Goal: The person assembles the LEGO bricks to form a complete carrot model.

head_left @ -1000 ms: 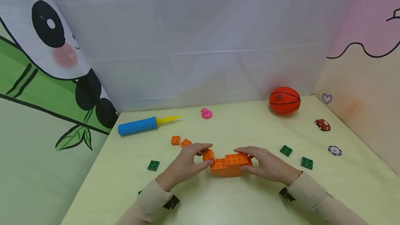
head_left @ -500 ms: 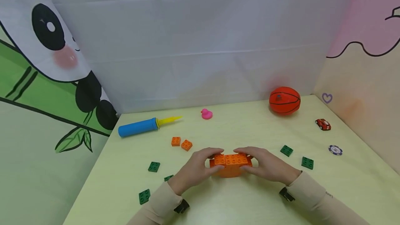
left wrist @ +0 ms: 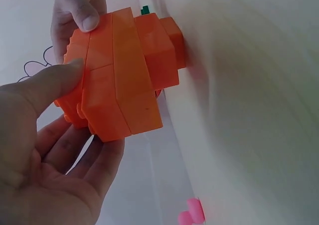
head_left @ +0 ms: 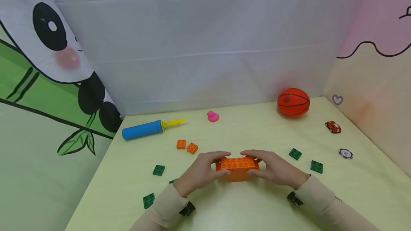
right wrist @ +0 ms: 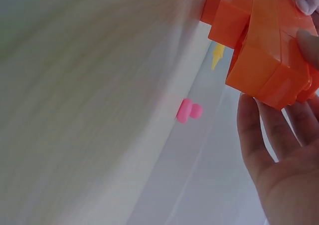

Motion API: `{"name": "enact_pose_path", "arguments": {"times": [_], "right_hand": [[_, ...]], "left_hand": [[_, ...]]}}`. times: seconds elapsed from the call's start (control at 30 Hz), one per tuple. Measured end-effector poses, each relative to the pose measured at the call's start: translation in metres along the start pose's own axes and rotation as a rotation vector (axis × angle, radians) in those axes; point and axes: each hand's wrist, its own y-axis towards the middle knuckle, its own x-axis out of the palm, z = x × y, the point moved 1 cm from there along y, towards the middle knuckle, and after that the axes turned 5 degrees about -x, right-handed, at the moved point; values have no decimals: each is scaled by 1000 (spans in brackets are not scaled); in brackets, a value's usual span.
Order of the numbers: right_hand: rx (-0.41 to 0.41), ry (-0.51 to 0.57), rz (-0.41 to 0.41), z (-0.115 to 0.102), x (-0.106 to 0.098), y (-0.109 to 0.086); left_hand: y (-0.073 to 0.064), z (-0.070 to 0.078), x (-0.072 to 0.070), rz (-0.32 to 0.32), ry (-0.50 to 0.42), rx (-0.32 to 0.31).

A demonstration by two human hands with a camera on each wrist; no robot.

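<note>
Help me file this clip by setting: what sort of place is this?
Probably an indoor play corner, perhaps staged for filming. A cartoon-printed backdrop surrounds a pale table, which holds toys such as the pink duck, red car and orange brick build.

Pale table [head_left: 240, 206]; creased whitish cloth [head_left: 199, 45] behind; cartoon-printed walls [head_left: 29, 167] either side.

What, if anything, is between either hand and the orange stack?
Nothing visible. The left hand and right hand both hold the stack, one at each end. The nearest loose orange brick lies farther back, off to the left, not between.
</note>
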Motion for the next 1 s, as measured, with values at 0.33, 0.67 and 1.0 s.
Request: {"name": "enact_pose_path", "arguments": {"times": [0.33, 0.67, 1.0], "right_hand": [[17, 26, -1, 1, -1, 0], [35, -1, -16, 5, -2, -7], [41, 7, -27, 6, -5, -9]], "left_hand": [[3, -1, 2, -15, 3, -38], [1, -18, -27, 32, 21, -164], [30, -63, -50, 174, 355, -427]]}}
